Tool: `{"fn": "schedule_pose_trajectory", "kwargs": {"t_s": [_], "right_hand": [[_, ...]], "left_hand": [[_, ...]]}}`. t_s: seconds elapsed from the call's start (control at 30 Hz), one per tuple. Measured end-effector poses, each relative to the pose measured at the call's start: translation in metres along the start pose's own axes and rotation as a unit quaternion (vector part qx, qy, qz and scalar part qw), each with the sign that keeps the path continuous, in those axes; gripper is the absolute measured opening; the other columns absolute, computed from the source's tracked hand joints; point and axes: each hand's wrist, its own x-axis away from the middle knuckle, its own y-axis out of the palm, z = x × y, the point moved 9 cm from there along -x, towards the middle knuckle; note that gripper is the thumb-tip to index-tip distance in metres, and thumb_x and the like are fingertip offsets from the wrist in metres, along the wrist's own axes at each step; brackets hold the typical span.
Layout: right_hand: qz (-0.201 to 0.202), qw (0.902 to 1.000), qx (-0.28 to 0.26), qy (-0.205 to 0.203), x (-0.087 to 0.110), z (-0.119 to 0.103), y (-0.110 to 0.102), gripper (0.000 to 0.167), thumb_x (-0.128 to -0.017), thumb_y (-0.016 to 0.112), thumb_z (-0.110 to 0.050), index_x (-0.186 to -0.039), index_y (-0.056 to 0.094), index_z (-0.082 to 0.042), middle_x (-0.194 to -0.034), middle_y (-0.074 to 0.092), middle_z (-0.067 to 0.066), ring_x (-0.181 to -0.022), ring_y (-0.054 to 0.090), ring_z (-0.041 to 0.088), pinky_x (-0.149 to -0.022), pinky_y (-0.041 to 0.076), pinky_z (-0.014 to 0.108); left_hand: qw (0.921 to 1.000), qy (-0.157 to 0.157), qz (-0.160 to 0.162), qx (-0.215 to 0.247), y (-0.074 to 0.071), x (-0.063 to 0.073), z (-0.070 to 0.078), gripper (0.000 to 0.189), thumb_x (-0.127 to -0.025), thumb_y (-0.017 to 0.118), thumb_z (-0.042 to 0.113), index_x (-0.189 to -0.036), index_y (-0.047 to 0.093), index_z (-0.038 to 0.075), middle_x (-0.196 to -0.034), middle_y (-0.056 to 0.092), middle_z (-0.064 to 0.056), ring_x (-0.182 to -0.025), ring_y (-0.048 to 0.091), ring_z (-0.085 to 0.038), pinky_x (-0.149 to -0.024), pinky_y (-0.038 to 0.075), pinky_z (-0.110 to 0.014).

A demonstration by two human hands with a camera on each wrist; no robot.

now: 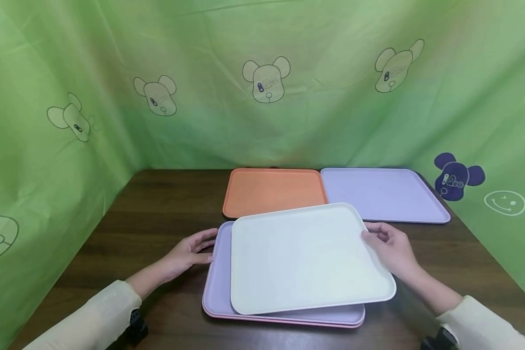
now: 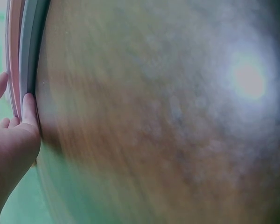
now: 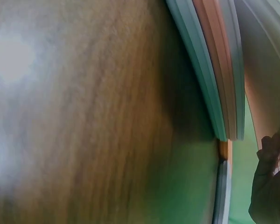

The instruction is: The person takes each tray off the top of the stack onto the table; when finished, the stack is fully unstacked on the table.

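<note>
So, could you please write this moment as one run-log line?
right grip: holds white tray, tilted over tray stack | left grip: touches stack's left edge | behind: orange tray, purple tray, side by side

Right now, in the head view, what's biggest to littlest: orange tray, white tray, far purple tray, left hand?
1. White tray
2. Orange tray and far purple tray: too close to rank, both partly covered
3. Left hand

R fingers [image 3: 269, 148] hold raised tray [image 3: 267, 84] nr stacked trays [image 3: 215, 60] on wood tbl [image 3: 88, 116].
</note>
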Motion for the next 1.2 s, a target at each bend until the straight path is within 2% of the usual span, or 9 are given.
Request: {"fn": "schedule_pose_trajectory", "kwargs": {"t_s": [0.3, 0.43, 0.73, 1.03, 1.2], "right_hand": [[0.000, 0.9999, 0.007, 0.016, -0.004, 0.006, -0.014, 0.038, -0.098, 0.059, -0.019, -0.119, 0.059, 0.013, -0.083, 0.068, 0.012, -0.062, 0.063, 0.010, -0.052, 0.053, 0.029], [0.004, 0.9995, 0.009, 0.029, -0.006, 0.008, -0.019, 0.042, -0.098, 0.059, -0.022, -0.120, 0.058, 0.013, -0.084, 0.069, 0.010, -0.063, 0.063, 0.010, -0.053, 0.054, 0.028], [0.010, 0.9994, 0.001, 0.034, -0.008, 0.012, -0.030, 0.044, -0.097, 0.060, -0.023, -0.121, 0.057, 0.014, -0.079, 0.068, -0.004, -0.063, 0.063, 0.010, -0.053, 0.054, 0.028], [0.002, 0.9973, 0.009, 0.073, -0.007, 0.035, -0.044, 0.047, -0.098, 0.058, -0.026, -0.125, 0.054, 0.012, -0.082, 0.065, -0.010, -0.066, 0.062, 0.008, -0.055, 0.053, 0.028], [-0.012, 0.9959, -0.001, 0.090, -0.008, 0.046, -0.054, 0.042, -0.098, 0.059, -0.031, -0.122, 0.059, 0.004, -0.082, 0.065, -0.015, -0.067, 0.063, 0.010, -0.057, 0.053, 0.029]], "left_hand": [[0.9999, 0.012, -0.003, 0.000, 0.000, 0.000, 0.002, 0.071, -0.091, 0.067, 0.006, -0.150, 0.027, -0.004, -0.155, 0.025, -0.023, -0.140, 0.027, -0.040, -0.101, 0.040, -0.032], [0.9999, 0.012, 0.000, 0.000, -0.001, 0.000, 0.001, 0.072, -0.091, 0.068, 0.006, -0.149, 0.027, -0.004, -0.154, 0.025, -0.023, -0.140, 0.027, -0.040, -0.102, 0.040, -0.034], [1.0000, -0.003, 0.004, 0.001, -0.001, 0.001, -0.002, 0.073, -0.090, 0.069, 0.007, -0.150, 0.029, -0.001, -0.154, 0.028, -0.021, -0.140, 0.028, -0.038, -0.104, 0.038, -0.040], [1.0000, -0.005, 0.002, 0.005, -0.001, 0.002, -0.004, 0.073, -0.090, 0.068, 0.007, -0.150, 0.028, -0.002, -0.155, 0.027, -0.021, -0.140, 0.027, -0.038, -0.104, 0.039, -0.039], [1.0000, 0.000, 0.002, 0.008, -0.001, 0.003, -0.002, 0.073, -0.090, 0.068, 0.006, -0.150, 0.028, -0.002, -0.155, 0.026, -0.021, -0.140, 0.027, -0.039, -0.102, 0.040, -0.036]]}}
